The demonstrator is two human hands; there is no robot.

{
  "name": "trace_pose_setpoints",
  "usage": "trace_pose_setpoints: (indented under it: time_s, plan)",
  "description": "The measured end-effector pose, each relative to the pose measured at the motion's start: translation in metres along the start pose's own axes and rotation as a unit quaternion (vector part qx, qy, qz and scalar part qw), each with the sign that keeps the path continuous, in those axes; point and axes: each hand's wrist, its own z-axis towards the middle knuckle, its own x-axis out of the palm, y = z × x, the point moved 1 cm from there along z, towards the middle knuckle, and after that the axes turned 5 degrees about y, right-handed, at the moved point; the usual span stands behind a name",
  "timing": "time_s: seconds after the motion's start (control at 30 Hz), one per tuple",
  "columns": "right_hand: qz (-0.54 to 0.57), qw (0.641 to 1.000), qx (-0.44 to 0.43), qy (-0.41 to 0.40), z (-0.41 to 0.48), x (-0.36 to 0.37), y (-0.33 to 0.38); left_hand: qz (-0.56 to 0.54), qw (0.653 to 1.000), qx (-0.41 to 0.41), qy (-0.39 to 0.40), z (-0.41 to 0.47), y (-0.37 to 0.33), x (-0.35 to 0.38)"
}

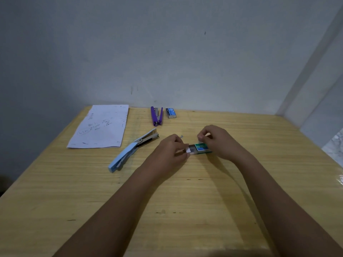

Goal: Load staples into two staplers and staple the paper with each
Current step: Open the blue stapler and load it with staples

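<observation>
Head view: the left grip [172,149] pinches the white end of the inner tray [189,150], which is slid out leftward from a green staple box [202,147] lying mid-surface. The box's print is too blurred to read. The right grip [217,141] hovers just beyond the box, fingers curled and pinching a small pale piece [207,135] too small to identify. At the far edge, a blue staple box [171,113] bears large digits that look like "10" turned away from the camera. The purple stapler [156,115] lies just left of it, hinged open in a narrow V. The light blue stapler [130,151] lies open on a diagonal, just left of the left grip. The paper [100,127] fills the far left corner, touching the wall edge and close to the left edge; its handwriting is illegible. Open wood on the surface [185,201] runs from the green box to the right edge and towards the near edge under both forearms.
</observation>
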Motion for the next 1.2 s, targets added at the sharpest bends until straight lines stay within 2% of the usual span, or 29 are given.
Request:
trace_pose_setpoints:
  time_s: [0.2, 0.3, 0.43, 0.67, 0.8, 0.97, 1.2]
  plan:
    - [0.159, 0.972, 0.079, -0.155, -0.007, 0.018, -0.01, 0.024, 1.0, 0.003, 0.013, 0.0, -0.01, 0.007]
    - [0.215, 0.955, 0.086, -0.186, -0.007, 0.023, -0.01, 0.008, 1.0, -0.002, 0.001, 0.0, -0.014, 0.008]
    - [0.25, 0.946, 0.089, -0.186, -0.007, 0.029, -0.008, -0.036, 0.998, -0.024, -0.043, 0.002, -0.018, 0.008]
    - [0.217, 0.954, 0.084, -0.189, -0.008, 0.034, -0.009, 0.021, 0.999, 0.005, -0.033, 0.001, -0.022, 0.009]
    - [0.183, 0.966, 0.051, -0.173, -0.009, 0.034, -0.011, -0.013, 0.999, -0.013, -0.042, -0.001, -0.021, 0.007]
    - [0.091, 0.985, 0.001, -0.149, -0.011, 0.035, -0.018, -0.01, 1.0, 0.004, -0.017, 0.0, -0.01, 0.0]
    - [0.069, 0.987, -0.009, -0.144, -0.01, 0.037, -0.02, 0.052, 0.998, 0.02, 0.012, -0.001, -0.007, 0.001]
